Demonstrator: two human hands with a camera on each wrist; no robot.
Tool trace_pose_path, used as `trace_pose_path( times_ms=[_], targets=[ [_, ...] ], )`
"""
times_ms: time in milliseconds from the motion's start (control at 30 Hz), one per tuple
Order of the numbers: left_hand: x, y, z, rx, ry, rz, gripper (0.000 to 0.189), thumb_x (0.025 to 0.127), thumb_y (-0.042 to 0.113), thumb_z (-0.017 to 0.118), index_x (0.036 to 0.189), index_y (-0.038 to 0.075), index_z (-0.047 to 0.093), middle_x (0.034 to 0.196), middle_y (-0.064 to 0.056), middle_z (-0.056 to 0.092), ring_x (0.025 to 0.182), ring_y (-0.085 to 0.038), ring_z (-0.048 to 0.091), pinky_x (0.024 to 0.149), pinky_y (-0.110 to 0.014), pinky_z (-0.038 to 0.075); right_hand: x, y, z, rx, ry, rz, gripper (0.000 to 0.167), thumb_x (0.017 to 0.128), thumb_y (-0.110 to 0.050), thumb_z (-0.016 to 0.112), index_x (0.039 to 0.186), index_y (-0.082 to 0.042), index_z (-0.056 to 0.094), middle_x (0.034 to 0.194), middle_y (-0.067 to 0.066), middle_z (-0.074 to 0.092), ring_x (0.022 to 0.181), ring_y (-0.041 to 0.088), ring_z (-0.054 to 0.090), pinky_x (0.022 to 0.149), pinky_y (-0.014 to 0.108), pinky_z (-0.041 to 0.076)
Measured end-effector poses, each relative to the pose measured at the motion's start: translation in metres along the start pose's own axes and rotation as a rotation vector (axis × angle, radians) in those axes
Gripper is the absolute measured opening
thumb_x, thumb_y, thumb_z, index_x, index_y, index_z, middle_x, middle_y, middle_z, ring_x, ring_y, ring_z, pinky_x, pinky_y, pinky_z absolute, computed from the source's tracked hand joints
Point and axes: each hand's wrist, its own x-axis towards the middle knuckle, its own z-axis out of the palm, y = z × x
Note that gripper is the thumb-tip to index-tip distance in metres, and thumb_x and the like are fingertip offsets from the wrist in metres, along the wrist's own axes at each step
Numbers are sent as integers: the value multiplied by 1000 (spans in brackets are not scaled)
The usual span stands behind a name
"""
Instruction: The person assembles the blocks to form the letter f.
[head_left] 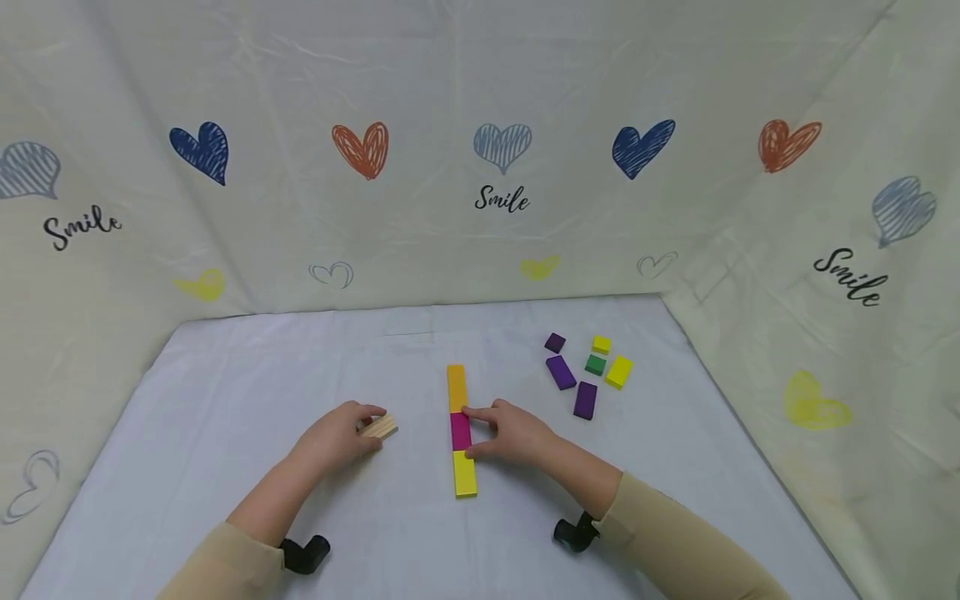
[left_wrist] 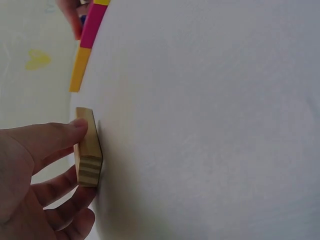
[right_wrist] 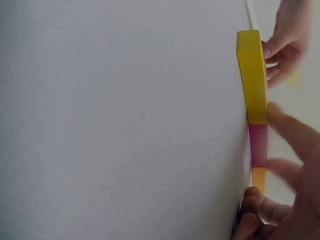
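Note:
In the head view my left hand [head_left: 335,437] holds a plain wooden block [head_left: 379,427] just over the cloth. The left wrist view shows its thumb on one face of the wooden block [left_wrist: 89,147], with fingers behind and below. Right of it, three blocks lie end to end in a straight row: orange [head_left: 457,388] at the far end, magenta [head_left: 461,432] in the middle, yellow [head_left: 465,475] nearest. My right hand [head_left: 517,433] touches the row's right side, its thumb and index fingertip at either end of the magenta block and the other fingers loosely bent.
At the back right lie several loose blocks: purple ones [head_left: 561,372], yellow ones [head_left: 618,372] and a green one [head_left: 596,365]. White cloth [head_left: 360,542] covers the table. A fabric backdrop [head_left: 420,233] with printed hearts rises behind. Black wrist devices [head_left: 306,555] sit below both hands.

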Motion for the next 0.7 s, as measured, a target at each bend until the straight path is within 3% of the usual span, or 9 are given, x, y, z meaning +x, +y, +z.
trace_pose_path(
  times_ms=[367, 700],
  targets=[
    [1, -1, 4, 27, 43, 40, 45, 85, 22, 78, 128, 19, 67, 112, -3, 66, 95, -18, 61, 84, -43, 50, -2, 0, -1, -6, -2, -8, 74, 77, -49, 81, 144, -38, 52, 98, -2, 52, 84, 15, 51, 66, 26, 47],
    [9, 3, -4, -2, 107, 66, 37, 89, 20, 74, 125, 21, 69, 119, -4, 66, 103, -23, 61, 88, -45, 49, -1, 0, 0, -16, -5, -1, 74, 77, -50, 81, 144, -39, 51, 100, -2, 52, 85, 15, 52, 68, 26, 47]
  ],
)
